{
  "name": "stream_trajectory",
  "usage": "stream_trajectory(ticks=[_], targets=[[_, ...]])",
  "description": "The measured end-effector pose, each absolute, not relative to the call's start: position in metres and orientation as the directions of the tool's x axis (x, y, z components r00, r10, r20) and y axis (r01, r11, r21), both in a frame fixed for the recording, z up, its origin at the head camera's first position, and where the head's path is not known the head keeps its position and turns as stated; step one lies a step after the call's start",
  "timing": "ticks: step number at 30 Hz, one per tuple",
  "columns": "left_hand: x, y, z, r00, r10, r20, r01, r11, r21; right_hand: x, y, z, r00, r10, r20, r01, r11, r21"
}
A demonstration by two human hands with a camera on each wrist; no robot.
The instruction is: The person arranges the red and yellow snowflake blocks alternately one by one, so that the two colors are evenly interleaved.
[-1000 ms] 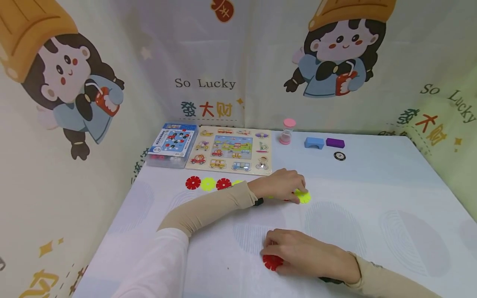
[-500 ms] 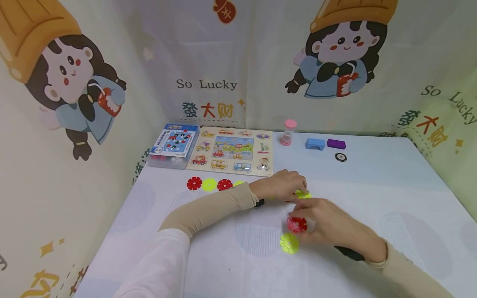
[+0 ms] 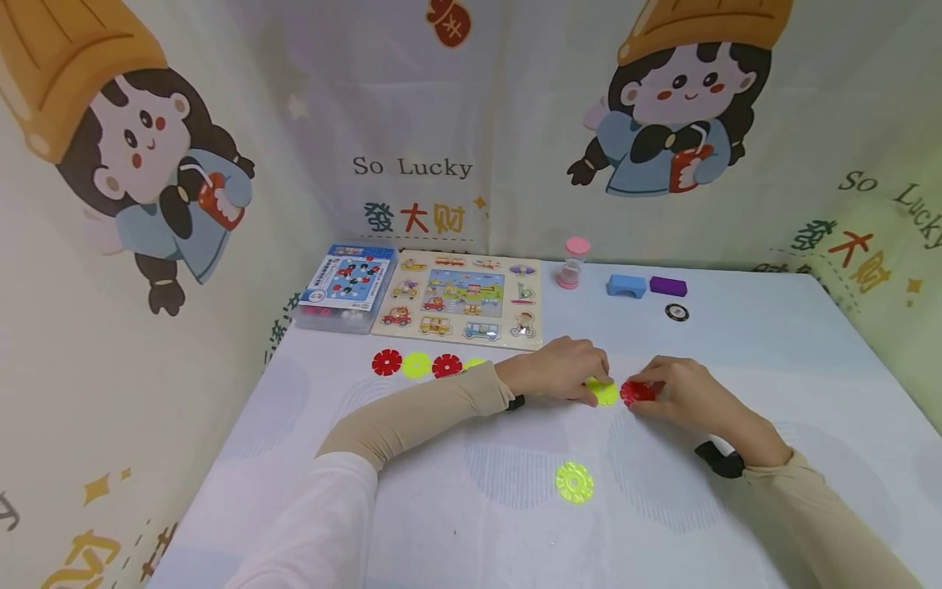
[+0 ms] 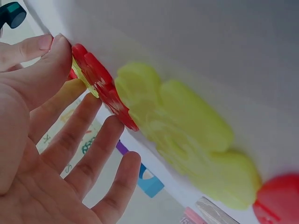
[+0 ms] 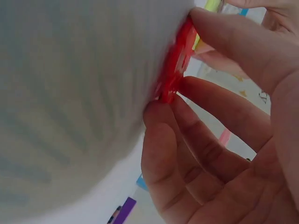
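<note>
In the head view, a row of red and yellow-green notched plastic building discs lies on the table, partly behind my left forearm; a red disc [image 3: 386, 362] begins it. My left hand [image 3: 561, 370] grips the edges of the yellow-green disc [image 3: 607, 393] at the row's right end between thumb and fingers. Just right of it, my right hand [image 3: 688, 397] pinches a red disc [image 3: 634, 393] close to the tabletop. The right wrist view shows this red disc [image 5: 176, 63] between thumb and fingertips. A loose yellow-green disc [image 3: 574, 483] lies nearer the front.
Along the back stand a clear boxed set [image 3: 346, 288], a wooden vehicle puzzle [image 3: 530, 282], a pink hourglass [image 3: 572, 263], a blue arch block [image 3: 626, 285] and a purple block [image 3: 668, 286]. A black-and-white round piece [image 3: 677, 312] lies before them. Printed cloth surrounds the table.
My right hand has carried the red disc from the front of the table up to the row's right end, leaving a yellow-green disc uncovered. My left hand has stayed put.
</note>
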State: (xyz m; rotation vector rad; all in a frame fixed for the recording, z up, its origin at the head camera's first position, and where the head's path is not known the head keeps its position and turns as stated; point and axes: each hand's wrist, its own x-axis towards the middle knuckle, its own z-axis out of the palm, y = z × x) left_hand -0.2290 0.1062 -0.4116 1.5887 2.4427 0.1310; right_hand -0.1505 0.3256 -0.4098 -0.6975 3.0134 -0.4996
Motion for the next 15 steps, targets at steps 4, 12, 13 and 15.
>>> stream_trajectory(ticks=[4,12,13,15], targets=[[-0.228,0.107,-0.412,-0.387,0.912,-0.134,0.89,0.408,0.203,-0.149,0.322,-0.409,-0.903,-0.427,0.055,-0.422,0.85,-0.315],[-0.228,0.107,-0.408,-0.395,0.904,-0.165,0.883,0.423,0.202,-0.146,0.322,-0.414,-0.904,-0.422,0.071,-0.422,0.851,-0.312],[-0.227,0.107,-0.408,-0.397,0.902,-0.168,0.882,0.425,0.201,-0.145,0.322,-0.413,-0.907,-0.415,0.075,-0.417,0.855,-0.309],[-0.227,0.107,-0.406,-0.398,0.9,-0.177,0.883,0.428,0.194,-0.14,0.32,-0.412,-0.911,-0.401,0.094,-0.41,0.862,-0.297]])
